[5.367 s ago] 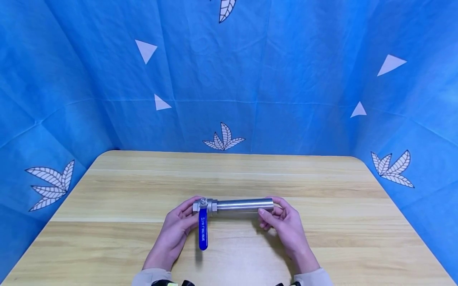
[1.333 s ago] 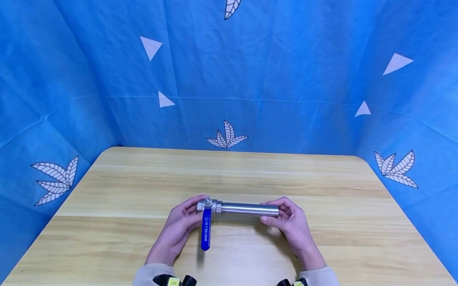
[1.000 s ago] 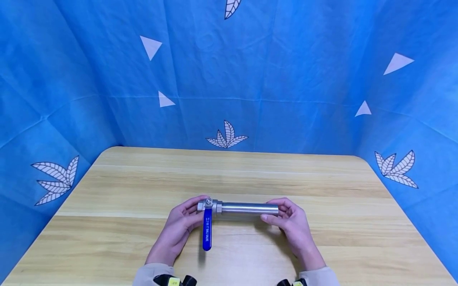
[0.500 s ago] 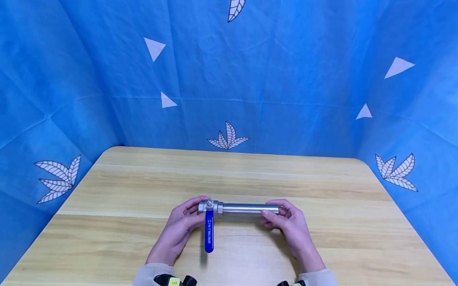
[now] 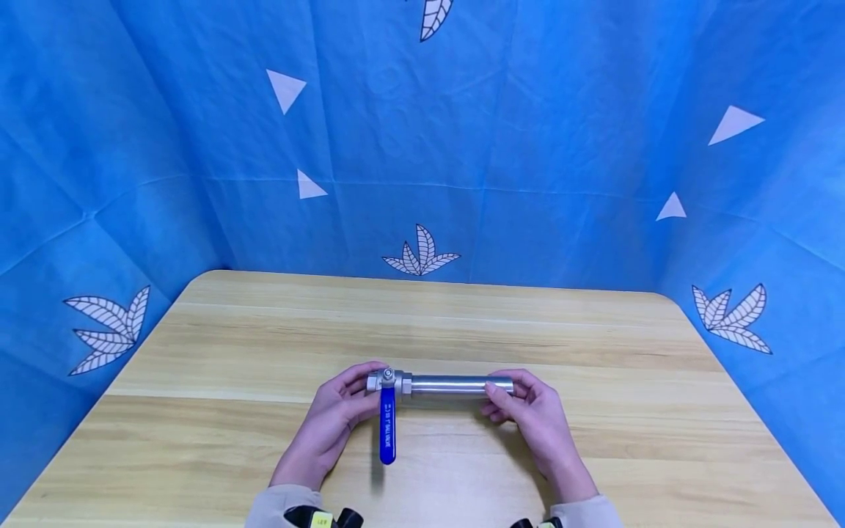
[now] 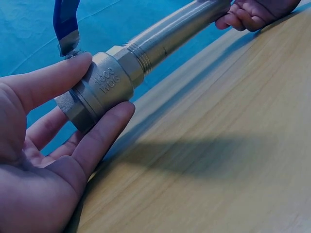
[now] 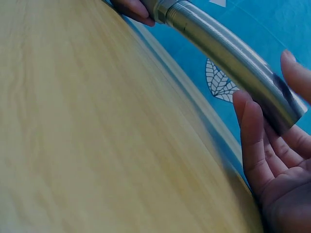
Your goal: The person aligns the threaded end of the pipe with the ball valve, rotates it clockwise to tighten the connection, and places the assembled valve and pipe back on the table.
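Note:
A steel ball valve [image 5: 397, 383] with a blue lever handle [image 5: 387, 429] is held above the table in my left hand [image 5: 326, 422]. In the left wrist view, the thumb presses the valve body [image 6: 104, 82] from above and fingers lie beneath it. A smooth metal pipe [image 5: 449, 385] extends rightward from the valve's hex end, with a few threads [image 6: 138, 56] showing at the joint. My right hand [image 5: 538, 418] is around the pipe's free end, thumb in front and fingers behind and below. Whether the thumb touches the pipe [image 7: 228, 53] is unclear in the right wrist view.
The wooden table [image 5: 422, 323] spreads out below and beyond both hands. A blue cloth [image 5: 422, 132] with white leaf and triangle prints encloses its back and sides. Wrist-worn devices [image 5: 321, 518] show at the bottom edge.
My right thumb has risen from below the pipe's end to its front face, and the fingers have shifted round it. The left hand keeps its grip on the ball valve, almost unmoved.

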The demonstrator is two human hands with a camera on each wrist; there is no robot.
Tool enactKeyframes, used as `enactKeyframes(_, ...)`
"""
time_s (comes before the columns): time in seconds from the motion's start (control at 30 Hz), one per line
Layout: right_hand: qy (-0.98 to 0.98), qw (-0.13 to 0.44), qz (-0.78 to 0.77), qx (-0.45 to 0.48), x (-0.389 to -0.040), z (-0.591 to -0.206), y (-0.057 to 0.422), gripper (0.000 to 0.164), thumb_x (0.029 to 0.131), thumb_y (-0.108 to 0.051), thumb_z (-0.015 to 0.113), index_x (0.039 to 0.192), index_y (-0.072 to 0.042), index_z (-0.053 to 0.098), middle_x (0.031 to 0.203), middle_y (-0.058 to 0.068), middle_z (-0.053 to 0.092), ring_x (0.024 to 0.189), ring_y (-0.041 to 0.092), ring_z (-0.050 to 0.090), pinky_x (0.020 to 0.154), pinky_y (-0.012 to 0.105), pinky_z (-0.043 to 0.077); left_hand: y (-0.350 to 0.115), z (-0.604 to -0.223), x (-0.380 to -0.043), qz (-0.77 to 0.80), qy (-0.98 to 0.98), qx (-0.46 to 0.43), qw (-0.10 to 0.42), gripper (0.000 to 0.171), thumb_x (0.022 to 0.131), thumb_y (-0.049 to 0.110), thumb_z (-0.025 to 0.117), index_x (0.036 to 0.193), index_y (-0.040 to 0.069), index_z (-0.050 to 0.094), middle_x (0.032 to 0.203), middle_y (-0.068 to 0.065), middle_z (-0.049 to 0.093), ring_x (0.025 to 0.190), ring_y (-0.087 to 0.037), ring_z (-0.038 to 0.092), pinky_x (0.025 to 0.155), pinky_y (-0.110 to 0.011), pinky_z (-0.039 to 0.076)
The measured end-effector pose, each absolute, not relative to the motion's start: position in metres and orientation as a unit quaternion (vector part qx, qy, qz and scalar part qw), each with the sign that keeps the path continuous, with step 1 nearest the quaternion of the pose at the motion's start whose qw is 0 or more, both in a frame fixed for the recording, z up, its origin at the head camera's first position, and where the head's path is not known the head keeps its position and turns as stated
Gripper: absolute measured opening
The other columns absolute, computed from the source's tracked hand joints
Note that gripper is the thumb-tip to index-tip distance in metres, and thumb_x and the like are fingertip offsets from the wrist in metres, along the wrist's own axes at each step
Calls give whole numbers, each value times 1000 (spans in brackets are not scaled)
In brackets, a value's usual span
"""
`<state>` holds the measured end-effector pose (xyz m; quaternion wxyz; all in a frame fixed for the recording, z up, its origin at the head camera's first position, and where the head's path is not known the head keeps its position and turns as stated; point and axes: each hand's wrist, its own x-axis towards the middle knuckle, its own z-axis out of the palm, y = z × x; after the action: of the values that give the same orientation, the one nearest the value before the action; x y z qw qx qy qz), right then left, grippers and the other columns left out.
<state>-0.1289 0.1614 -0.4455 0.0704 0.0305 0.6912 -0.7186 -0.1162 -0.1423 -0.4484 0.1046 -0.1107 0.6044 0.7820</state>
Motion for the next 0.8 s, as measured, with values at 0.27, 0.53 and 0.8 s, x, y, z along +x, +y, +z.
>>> enactKeyframes(0.27, 677, 92, -730, -6, -131, -445, 167, 61, 85, 3, 84, 140, 6, 59, 106, -3, 81, 90, 12, 79, 81, 28, 66, -144, -449, -114, 793, 589, -123, 94, 59, 90, -5, 73, 147, 5, 61, 135, -9, 69, 115, -19, 69, 92, -29, 62)
enactKeyframes(0.53, 679, 64, -731, -18, -127, -445, 167, 54, 78, 9, 86, 128, 8, 65, 115, -1, 79, 104, 14, 74, 93, 24, 62, -149, -447, -112, 799, 578, -122, 111, 59, 92, -3, 72, 149, 8, 61, 143, -11, 68, 116, -22, 72, 94, -31, 62)
enactKeyframes(0.8, 664, 50, -746, -15, -128, -442, 167, 54, 75, 14, 85, 126, 5, 68, 108, -2, 80, 98, 11, 75, 88, 25, 64, -147, -445, -112, 800, 581, -111, 104, 59, 89, -4, 74, 146, 7, 63, 136, -9, 70, 114, -22, 71, 91, -31, 62)
